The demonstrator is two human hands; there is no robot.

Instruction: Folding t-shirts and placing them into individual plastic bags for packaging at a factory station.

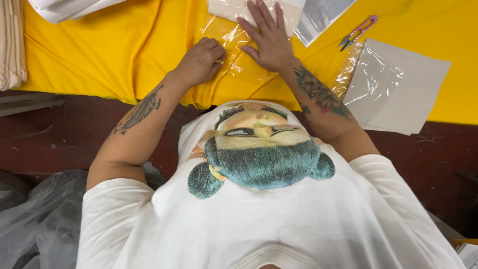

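A clear plastic bag [234, 55] with a folded cream cloth [234, 10] inside lies on the yellow cloth-covered table [99, 55]. My left hand [201, 60] is curled, its fingers pinching the near flap of the bag. My right hand [266, 35] lies flat with fingers spread, pressing on the bag and the folded cloth. Both forearms carry tattoos.
Small purple thread snips [358, 32] lie at the upper right. Beside them sit a grey card sheet [403, 84] with crinkled clear film [368, 74] and another clear bag [321, 15]. Stacked cream cloth [12, 45] is at the far left. White fabric [64, 7] is at the top left. Plastic sheeting [35, 219] lies on the floor, lower left.
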